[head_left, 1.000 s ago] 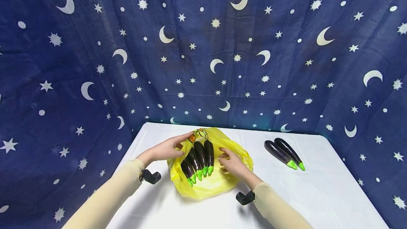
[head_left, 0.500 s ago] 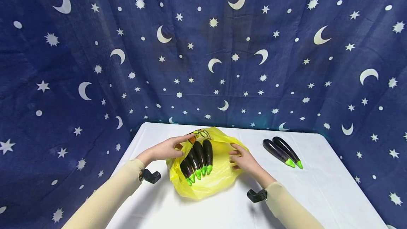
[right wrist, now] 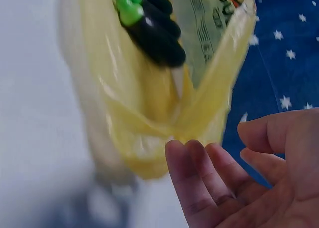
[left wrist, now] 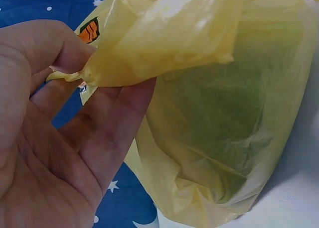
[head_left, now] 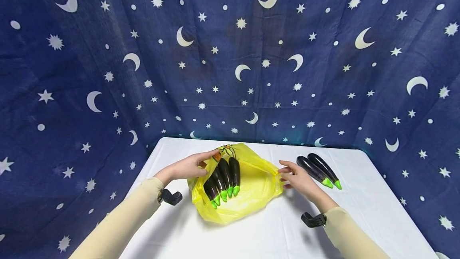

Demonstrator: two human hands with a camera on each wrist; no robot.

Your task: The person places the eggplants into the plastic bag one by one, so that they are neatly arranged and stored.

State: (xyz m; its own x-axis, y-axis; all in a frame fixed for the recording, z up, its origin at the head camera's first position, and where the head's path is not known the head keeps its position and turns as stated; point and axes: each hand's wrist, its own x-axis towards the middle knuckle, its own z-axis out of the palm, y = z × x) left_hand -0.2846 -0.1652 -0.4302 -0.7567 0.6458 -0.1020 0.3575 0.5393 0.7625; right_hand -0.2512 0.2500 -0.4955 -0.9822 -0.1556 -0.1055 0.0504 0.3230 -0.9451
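Observation:
A yellow plastic bag (head_left: 244,209) lies with its mouth toward me. Several dark eggplants (head_left: 234,173) with bright green stem ends rest side by side inside it, at the left. My left hand (head_left: 189,166) pinches the bag's left rim between thumb and fingers, as the left wrist view shows at the gathered plastic (left wrist: 112,71). At the right end of the mouth is my right hand (head_left: 302,181). Its fingers (right wrist: 187,178) reach the bag's edge with their tips, and the thumb stands apart. Whether these tips press on the plastic, I cannot tell.
Two more eggplants (head_left: 316,168) lie together on the white tablecloth (head_left: 373,211), beyond and right of my right hand. Behind the table hangs a blue cloth (head_left: 215,123) with moons and stars.
My right hand has moved right, from over the bag's inside to its right edge, and the mouth's right end now comes to a point there. My left hand keeps its grip in place.

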